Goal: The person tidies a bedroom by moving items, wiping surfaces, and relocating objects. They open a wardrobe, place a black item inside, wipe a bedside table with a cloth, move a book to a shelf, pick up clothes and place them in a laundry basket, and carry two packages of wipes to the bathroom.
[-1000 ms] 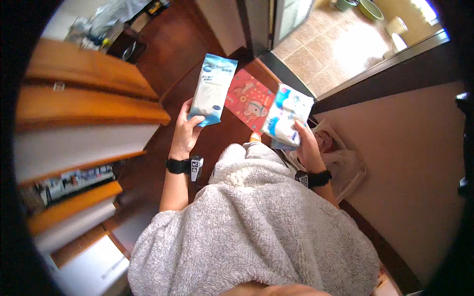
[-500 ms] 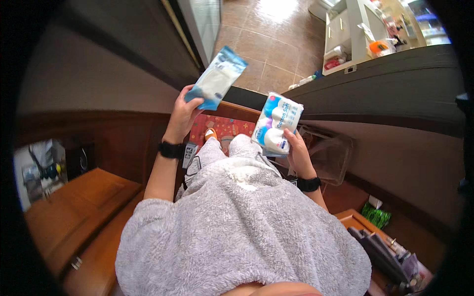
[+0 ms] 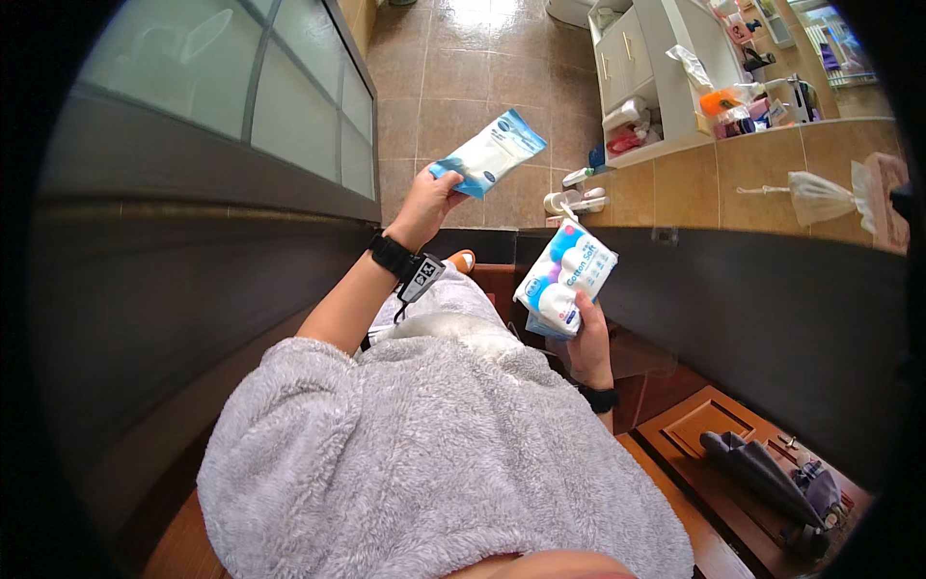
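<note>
A flat blue and white soft pack [image 3: 492, 154], perhaps of wipes, is gripped at its lower left corner by my left hand [image 3: 429, 203], thumb on top. My right hand [image 3: 590, 340] holds a white pack with blue and purple round shapes [image 3: 569, 275], which looks like a pack of cotton pads, with the thumb pressed on its front. Beneath that pack a light blue edge of something peeks out; what it is stays hidden. The two packs are apart, both held in front of my body.
A doorway with a dark frame leads onto a brown tiled floor [image 3: 453, 77]. A frosted glass door [image 3: 309, 87] stands at the left. Ahead right is a white cabinet [image 3: 622, 53] with bottles on top; slippers [image 3: 576, 201] lie by the wall. A wooden door [image 3: 704, 425] is behind at right.
My body has moved forward into the doorway, and more of the tiled room shows. Both hands keep their packs; the left one has shifted right in view, the right one slightly right and down.
</note>
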Tool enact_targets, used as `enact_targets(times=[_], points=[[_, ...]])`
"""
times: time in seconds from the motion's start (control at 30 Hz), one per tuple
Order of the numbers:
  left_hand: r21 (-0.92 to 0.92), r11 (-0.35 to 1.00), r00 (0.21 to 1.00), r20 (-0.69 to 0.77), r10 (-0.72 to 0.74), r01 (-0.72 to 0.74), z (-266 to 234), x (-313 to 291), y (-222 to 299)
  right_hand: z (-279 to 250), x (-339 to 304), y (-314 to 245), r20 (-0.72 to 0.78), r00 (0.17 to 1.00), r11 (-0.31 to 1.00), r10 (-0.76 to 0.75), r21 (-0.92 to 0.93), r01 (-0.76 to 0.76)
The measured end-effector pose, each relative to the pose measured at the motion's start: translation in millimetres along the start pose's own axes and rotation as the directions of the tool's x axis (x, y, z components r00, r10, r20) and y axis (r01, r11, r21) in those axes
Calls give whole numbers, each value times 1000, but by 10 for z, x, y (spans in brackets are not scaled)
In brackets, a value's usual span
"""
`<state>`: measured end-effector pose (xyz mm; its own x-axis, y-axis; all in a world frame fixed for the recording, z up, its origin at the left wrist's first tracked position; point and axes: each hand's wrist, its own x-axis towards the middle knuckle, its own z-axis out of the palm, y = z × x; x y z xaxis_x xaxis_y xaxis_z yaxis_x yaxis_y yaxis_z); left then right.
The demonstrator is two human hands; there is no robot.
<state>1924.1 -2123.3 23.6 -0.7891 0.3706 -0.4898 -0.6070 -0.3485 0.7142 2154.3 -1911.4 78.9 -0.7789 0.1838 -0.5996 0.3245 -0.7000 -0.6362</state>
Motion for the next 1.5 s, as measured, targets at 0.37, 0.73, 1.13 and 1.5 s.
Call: enact_targets(times=[0.37,0.73,1.13,1.5], points=[[35,998,998,-47,-50,52,541,1960,309,-100,515,-521,-274,959,996,-79,25,89],[122,990,993,-103,-63,76,1278,5088,494,264,1887,-1171,-640,766,947,51,276,167],[287,950,985,-149,-82,122,1843,7316,-250,472,2664,-1655,-639,750,946,173,318,53],[266,959,991,63,-115,95,2424,8671,-1007,899,3573,-1925,-654,665,926,360,337,-169]])
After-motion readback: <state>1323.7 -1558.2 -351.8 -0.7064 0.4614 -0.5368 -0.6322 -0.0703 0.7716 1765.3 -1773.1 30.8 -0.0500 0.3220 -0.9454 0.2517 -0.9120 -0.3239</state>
